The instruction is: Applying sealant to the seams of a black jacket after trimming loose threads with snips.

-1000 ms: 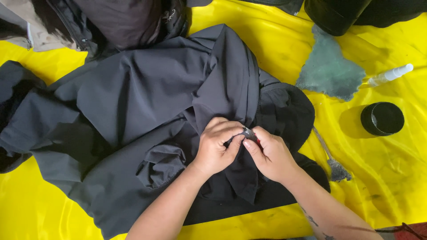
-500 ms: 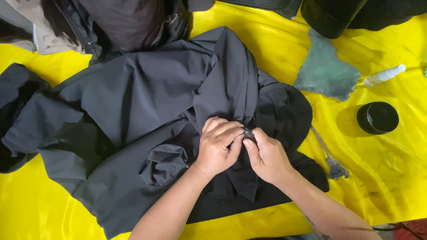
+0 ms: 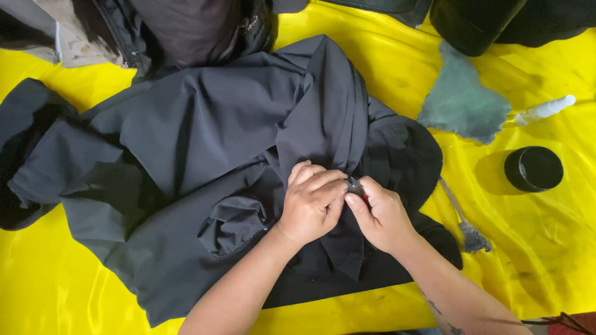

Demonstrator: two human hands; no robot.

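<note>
A dark grey jacket (image 3: 205, 155) lies spread on a yellow sheet (image 3: 49, 291). My left hand (image 3: 313, 205) rests on the jacket near its middle, fingers curled and pinching a fold of fabric. My right hand (image 3: 382, 214) meets it from the right, fingertips pinched on the same spot, where a small dark piece, perhaps a zip pull or fastener, shows between the two hands. Both forearms come in from the bottom edge.
A grey-green cloth (image 3: 462, 102) lies at the upper right, with a small white spray bottle (image 3: 545, 110) and a round black tin (image 3: 533, 168) beside it. A small brush (image 3: 467, 226) lies by the jacket's right edge. More dark garments (image 3: 186, 31) are piled at the top.
Both hands stay pinched at the same spot on the jacket. The view has shifted slightly; nothing else has moved.
</note>
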